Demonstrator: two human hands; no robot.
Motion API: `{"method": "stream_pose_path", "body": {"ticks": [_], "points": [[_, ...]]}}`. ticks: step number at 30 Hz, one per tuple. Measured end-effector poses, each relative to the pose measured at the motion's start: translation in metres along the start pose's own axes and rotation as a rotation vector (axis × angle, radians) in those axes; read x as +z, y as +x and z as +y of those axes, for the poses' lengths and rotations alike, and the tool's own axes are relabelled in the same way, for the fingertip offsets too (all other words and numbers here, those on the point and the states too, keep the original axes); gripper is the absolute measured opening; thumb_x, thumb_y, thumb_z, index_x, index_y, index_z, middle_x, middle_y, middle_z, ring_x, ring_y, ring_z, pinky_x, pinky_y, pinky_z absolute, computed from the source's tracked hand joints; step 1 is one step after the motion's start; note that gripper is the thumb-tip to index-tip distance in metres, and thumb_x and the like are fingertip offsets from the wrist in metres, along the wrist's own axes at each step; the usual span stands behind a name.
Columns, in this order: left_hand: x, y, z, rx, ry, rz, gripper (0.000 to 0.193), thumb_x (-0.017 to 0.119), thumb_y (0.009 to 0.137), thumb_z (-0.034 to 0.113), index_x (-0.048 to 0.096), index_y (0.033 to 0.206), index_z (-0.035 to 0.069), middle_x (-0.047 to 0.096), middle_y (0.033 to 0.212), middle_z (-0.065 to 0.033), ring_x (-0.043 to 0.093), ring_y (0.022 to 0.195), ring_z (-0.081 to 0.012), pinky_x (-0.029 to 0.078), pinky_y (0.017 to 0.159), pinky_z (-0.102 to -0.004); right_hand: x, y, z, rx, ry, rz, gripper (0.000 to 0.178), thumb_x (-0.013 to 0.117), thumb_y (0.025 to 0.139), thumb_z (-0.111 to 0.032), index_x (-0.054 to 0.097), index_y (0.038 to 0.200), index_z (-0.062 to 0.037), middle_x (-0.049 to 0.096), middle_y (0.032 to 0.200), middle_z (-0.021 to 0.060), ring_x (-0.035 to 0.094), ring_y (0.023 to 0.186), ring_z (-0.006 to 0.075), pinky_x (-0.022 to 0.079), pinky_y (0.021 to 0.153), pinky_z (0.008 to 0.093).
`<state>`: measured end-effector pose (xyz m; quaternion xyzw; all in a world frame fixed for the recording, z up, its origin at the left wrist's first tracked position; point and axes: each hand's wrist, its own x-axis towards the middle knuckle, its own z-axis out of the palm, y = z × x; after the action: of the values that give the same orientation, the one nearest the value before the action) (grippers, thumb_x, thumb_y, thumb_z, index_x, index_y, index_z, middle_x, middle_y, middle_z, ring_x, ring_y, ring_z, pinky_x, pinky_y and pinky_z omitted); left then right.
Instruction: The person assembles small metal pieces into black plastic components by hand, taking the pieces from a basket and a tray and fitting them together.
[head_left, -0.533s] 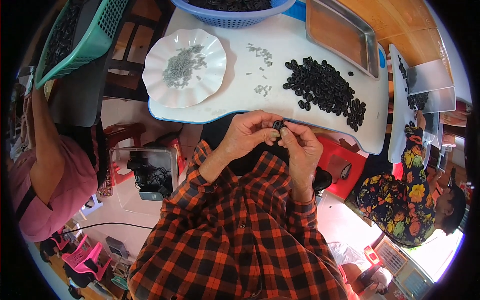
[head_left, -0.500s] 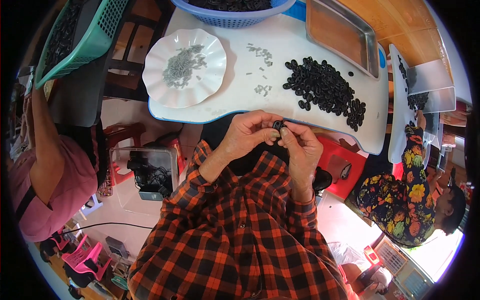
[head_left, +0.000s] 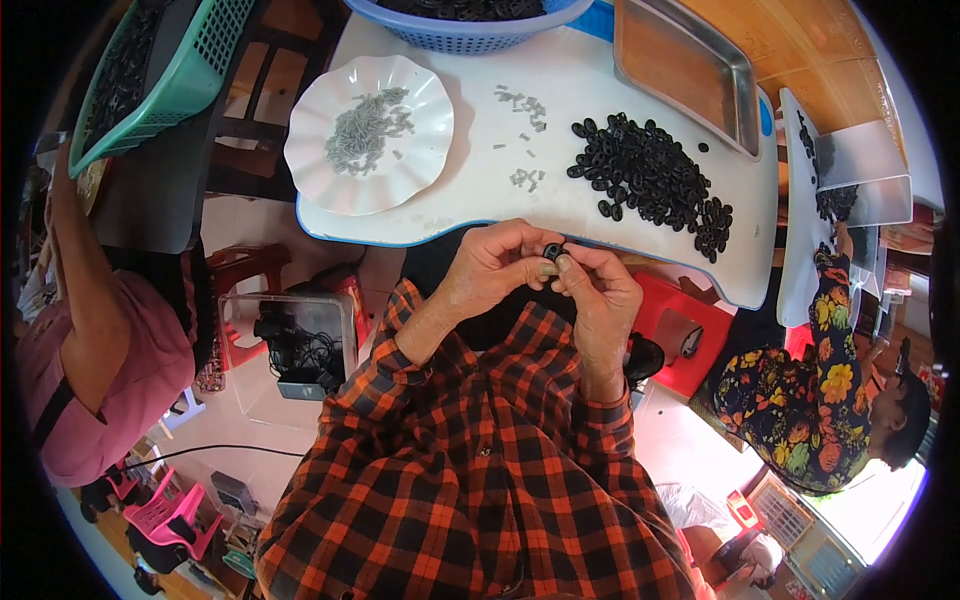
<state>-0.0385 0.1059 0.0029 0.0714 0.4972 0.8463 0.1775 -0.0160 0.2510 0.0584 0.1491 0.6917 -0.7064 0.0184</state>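
Just off the table's near edge, my left hand and my right hand meet fingertip to fingertip. Between them they pinch a small black oval piece with holes, partly covered by the thumbs and fingers. A heap of similar black oval pieces lies on the white table, beyond my right hand. Short clear-grey tube bits are scattered on the tabletop past my hands. More of them fill the middle of a white scalloped plate at the left.
A blue basket of black pieces stands at the far edge, with a metal tray to its right. A green basket is at upper left. One person sits left, another right, beside a clear bin.
My hands stay together at the same spot. The black piece has turned slightly between the fingertips, and my right hand has shifted a little to the left.
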Motion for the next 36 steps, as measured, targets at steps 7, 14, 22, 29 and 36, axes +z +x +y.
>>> {"method": "stream_pose_path", "body": {"ticks": [7,14,22,29,36], "points": [[-0.003,-0.002,0.003,0.017,0.054,-0.034,0.025,0.061,0.086,-0.001,0.059,0.111,-0.004,0.064,0.09,-0.006,0.061,0.076,-0.0094,0.053,0.068,-0.0225,-0.006,0.004,0.003,0.035,0.042,-0.068,0.013,0.064,0.084,0.0,0.064,0.096,0.0038,0.066,0.082,0.0076,0.058,0.062,0.0084,0.045,0.058,0.0181],[-0.002,-0.003,0.004,0.031,0.117,-0.025,0.027,0.061,0.086,-0.002,0.059,0.113,-0.002,0.064,0.089,-0.0055,0.061,0.078,-0.0089,0.054,0.068,-0.0218,-0.017,0.011,0.004,0.138,0.053,-0.174,0.012,0.066,0.084,-0.006,0.065,0.093,0.0028,0.066,0.079,0.0064,0.059,0.064,0.0078,0.046,0.059,0.0182],[-0.006,-0.004,0.004,0.004,0.057,-0.041,0.029,0.061,0.086,-0.002,0.057,0.114,-0.004,0.065,0.092,-0.0079,0.063,0.079,-0.01,0.055,0.068,-0.0224,-0.014,0.012,0.002,0.222,0.049,-0.228,0.013,0.063,0.087,-0.01,0.063,0.089,0.0029,0.06,0.073,0.0028,0.049,0.059,0.006,0.038,0.054,0.0177],[-0.005,-0.005,0.008,-0.028,0.034,-0.022,0.029,0.063,0.084,-0.002,0.058,0.113,-0.005,0.066,0.093,-0.0096,0.064,0.079,-0.0111,0.056,0.066,-0.0226,-0.014,0.012,0.004,0.216,0.132,-0.272,0.014,0.062,0.088,-0.011,0.062,0.091,0.0033,0.061,0.075,0.0039,0.052,0.061,0.007,0.041,0.056,0.0186],[-0.007,-0.005,0.007,-0.032,0.021,-0.045,0.029,0.065,0.083,-0.001,0.059,0.111,-0.005,0.066,0.093,-0.009,0.064,0.078,-0.0105,0.056,0.065,-0.0223,-0.021,0.017,0.013,0.244,0.194,-0.323,0.015,0.065,0.087,-0.014,0.064,0.091,0.0005,0.063,0.074,0.0032,0.055,0.061,0.0077,0.043,0.056,0.0192]]}}
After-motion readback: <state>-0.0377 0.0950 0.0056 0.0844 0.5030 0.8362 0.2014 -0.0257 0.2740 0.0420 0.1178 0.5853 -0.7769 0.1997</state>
